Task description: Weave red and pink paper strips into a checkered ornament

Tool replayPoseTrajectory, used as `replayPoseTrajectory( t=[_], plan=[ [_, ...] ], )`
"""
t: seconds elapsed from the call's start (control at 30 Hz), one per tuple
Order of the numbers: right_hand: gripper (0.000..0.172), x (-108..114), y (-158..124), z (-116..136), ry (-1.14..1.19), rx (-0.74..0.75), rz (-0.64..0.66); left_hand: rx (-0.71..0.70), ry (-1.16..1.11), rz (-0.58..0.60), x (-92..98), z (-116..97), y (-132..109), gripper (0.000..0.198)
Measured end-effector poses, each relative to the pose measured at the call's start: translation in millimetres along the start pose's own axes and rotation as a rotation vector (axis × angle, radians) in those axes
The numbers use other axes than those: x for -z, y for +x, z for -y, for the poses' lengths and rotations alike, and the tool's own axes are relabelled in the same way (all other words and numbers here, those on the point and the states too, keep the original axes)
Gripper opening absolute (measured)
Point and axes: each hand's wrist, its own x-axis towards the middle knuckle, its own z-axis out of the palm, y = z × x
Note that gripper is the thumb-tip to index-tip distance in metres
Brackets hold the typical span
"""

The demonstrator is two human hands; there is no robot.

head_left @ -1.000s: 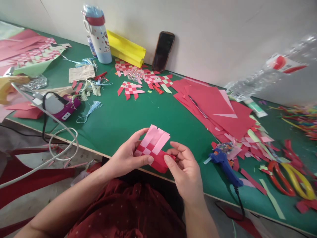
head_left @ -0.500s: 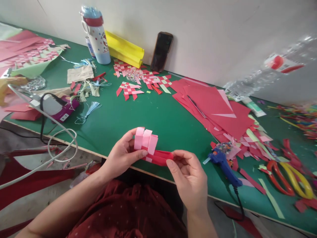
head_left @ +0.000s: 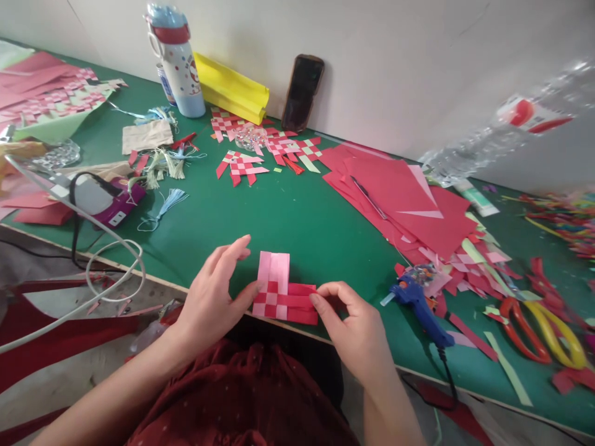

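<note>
A woven paper piece (head_left: 273, 300) of red and pink strips lies at the front edge of the green table, checkered at its lower left. Its pink strips stick up away from me and its red strips reach out to the right. My right hand (head_left: 351, 319) pinches the ends of the red strips between thumb and forefinger. At the left side, my left hand (head_left: 214, 294) is open with fingers raised, its thumb tip by the checkered part.
A blue glue gun (head_left: 421, 310) and red-and-yellow scissors (head_left: 543, 331) lie to the right, near red paper sheets (head_left: 390, 198). A phone (head_left: 303, 93) leans on the wall beside a yellow folded sheet (head_left: 232, 90) and a bottle (head_left: 179, 68). Tassels (head_left: 165, 207) and a power strip (head_left: 109, 195) lie left.
The woven piece has gone from tilted and folded up in both hands to flat, with its checkered face showing. My left hand has let go and spread its fingers; my right still pinches the red end.
</note>
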Motion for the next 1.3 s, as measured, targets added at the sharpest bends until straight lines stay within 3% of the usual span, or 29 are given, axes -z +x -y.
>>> replayPoseTrajectory(
  t=[0.1,0.17,0.27,0.5,0.67,0.8,0.9,1.0,1.13,1.3],
  plan=[
    [0.014,-2,4,-2,-0.136,0.088,0.018,-0.259,0.171,-0.048,-2.4,-4,5,0.035],
    [0.014,-4,6,-3,-0.192,0.146,0.008,-0.381,0.123,0.045,-7.3,-9,10,0.021],
    [0.012,-5,6,-3,-0.231,0.22,-0.02,-0.462,0.076,0.187,-17.1,-14,18,0.016],
    [0.005,-8,4,-5,-0.231,0.309,-0.08,-0.394,0.143,0.381,-34.2,-12,26,0.024],
    [0.006,-10,3,-4,-0.212,0.331,-0.092,-0.338,0.16,0.355,-40.8,-9,23,0.025],
    [0.008,7,-5,-10,-0.222,0.338,-0.176,-0.343,0.159,0.352,-42.7,-8,23,0.025],
    [0.018,39,-17,-28,-0.376,0.306,-0.336,-0.368,0.155,0.329,-42.4,-8,23,0.023],
    [0.028,73,-29,-56,-0.608,0.136,-0.487,-0.375,0.156,0.312,-42.5,-7,22,0.022],
    [0.042,92,-35,-92,-0.722,-0.071,-0.391,-0.362,0.157,0.312,-43.1,-6,20,0.021],
    [0.045,85,-27,-103,-0.643,-0.174,-0.362,-0.37,0.15,0.297,-43.0,-7,21,0.018]
  ],
)
